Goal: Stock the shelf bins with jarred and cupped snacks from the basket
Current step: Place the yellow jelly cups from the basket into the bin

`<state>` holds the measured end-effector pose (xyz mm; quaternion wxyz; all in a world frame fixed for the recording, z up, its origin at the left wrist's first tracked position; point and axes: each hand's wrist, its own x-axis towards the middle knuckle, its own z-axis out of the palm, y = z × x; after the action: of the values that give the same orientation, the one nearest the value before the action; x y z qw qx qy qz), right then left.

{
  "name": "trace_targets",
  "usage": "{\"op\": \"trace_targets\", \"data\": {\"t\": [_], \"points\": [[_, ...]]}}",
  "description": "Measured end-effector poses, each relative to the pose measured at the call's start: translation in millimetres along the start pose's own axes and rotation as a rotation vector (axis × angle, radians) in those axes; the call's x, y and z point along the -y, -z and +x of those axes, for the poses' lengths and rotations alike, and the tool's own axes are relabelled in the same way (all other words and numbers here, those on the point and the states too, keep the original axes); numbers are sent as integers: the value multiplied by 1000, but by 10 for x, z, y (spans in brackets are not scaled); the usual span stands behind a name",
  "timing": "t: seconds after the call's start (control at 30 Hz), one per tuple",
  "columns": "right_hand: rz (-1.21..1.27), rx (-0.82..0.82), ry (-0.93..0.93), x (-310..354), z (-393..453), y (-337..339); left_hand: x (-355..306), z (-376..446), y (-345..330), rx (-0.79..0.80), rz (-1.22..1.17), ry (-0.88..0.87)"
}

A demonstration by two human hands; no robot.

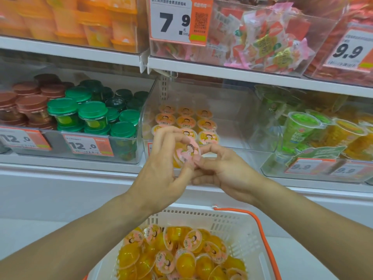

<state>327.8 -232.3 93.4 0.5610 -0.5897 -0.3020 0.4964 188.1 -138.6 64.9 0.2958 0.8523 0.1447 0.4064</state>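
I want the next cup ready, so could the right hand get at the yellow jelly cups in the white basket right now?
Probably not yet: the right hand and left hand both hold a pink-lidded jelly cup. The yellow jelly cups lie uncovered.

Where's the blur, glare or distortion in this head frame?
Head view: wide-angle bending bows the shelf edge; the orange cups at top left and the price tags are smeared; soft glare on the clear bin; the held jelly cup and both hands look slightly soft; lighting is even, without hard shadows.
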Motion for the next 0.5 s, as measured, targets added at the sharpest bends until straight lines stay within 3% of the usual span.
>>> {"op": "trace_targets", "data": {"t": [0.1,0.23,0.37,0.5], "points": [[-106,-101,123,70,-22,35,-2,64,53,-79,-105,230],[-39,-241,163,-7,-65,-120,28,97,63,-68,-530,550],[132,-342,153,-132,-32,-290,50,95,24,-149,-646,592],[189,-350,165,-25,31,-203,57,134,65,-77,-553,574]]}}
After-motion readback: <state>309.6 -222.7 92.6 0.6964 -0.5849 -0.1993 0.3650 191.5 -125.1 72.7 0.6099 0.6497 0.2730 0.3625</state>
